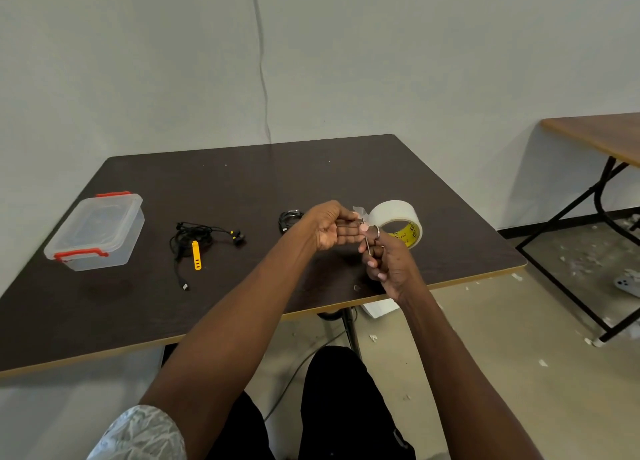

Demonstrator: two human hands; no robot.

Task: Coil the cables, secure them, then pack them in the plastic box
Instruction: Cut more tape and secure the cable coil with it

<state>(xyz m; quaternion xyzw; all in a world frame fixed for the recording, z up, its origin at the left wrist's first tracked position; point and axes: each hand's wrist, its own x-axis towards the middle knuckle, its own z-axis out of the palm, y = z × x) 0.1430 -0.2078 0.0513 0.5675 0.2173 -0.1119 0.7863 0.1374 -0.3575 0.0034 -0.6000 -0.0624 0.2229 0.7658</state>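
The cables were the things to be dealt with. A small black coiled cable [289, 219] lay on the dark counter [242, 189], partly hidden behind the left hand [327, 227]. Further left lay a looser black cable bundle [194, 239] with earbuds at one end, a plug trailing toward the counter's near edge and a yellow strap [196, 255] lying across it. Both looked light, thin and limp; they would likely spring open if released, so the sensible hold seemed to be a pinch across all the loops at once, not at a plug or earbud, where the wire could kink.

Just in front of the person, the left hand was curled shut, its fingers pinching what appeared to be a free end of clear tape [360, 212] drawn from the tape roll [398, 222], which stood on edge on the counter just beyond the hands. The tape would be sticky and prone to folding on itself, so keeping it taut looked important. The right hand [386, 262] had its fingers closed around small metal scissors [370, 239], thumb through a ring, blades pointing toward the tape; whether the blades were open could not be told.

The plastic box [95, 232] with red latches sat well apart at the counter's left side, lid on. By this reckoning the securing step was under way and packing not yet begun.
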